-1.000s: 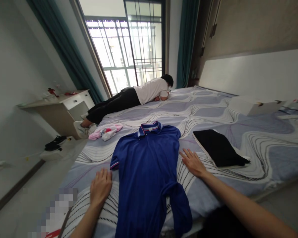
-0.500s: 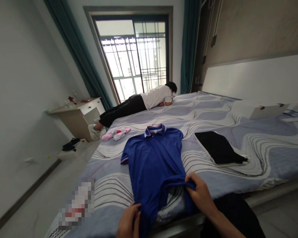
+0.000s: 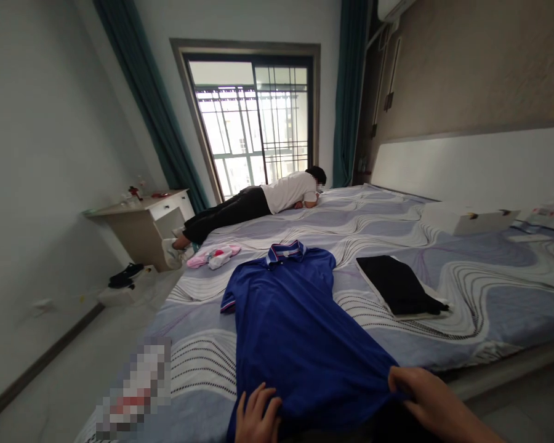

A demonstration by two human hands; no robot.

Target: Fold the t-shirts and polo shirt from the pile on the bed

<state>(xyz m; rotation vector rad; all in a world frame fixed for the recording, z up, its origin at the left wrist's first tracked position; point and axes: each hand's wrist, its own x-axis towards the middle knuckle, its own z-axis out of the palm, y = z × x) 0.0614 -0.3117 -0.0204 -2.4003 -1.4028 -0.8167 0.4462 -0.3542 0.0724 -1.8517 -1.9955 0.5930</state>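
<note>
A blue polo shirt [image 3: 286, 332] lies spread on the bed, its striped collar away from me and its hem towards me. My right hand [image 3: 425, 394] pinches the lower right corner of the shirt and holds it stretched out to the side, over the bed's near edge. At the lower left of the shirt, my left hand [image 3: 257, 415] has its fingers bent over the fabric, gripping it; its thumb is hidden. The cloth is taut between both hands, and the lowest part of the hem is dark or out of view.
Folded black clothing [image 3: 399, 286] lies right of the shirt, pink and white clothing [image 3: 215, 255] beyond it to the left. A person [image 3: 286, 194] lies across the bed's far side. A white box [image 3: 466, 218] stands near the headboard [image 3: 471, 163]. A blurred-out item [image 3: 136, 391] lies at left.
My right hand has moved right and down, pulling the bunched hem out flat and wide. My left hand has its fingers further over the fabric. The view has tilted up slightly.
</note>
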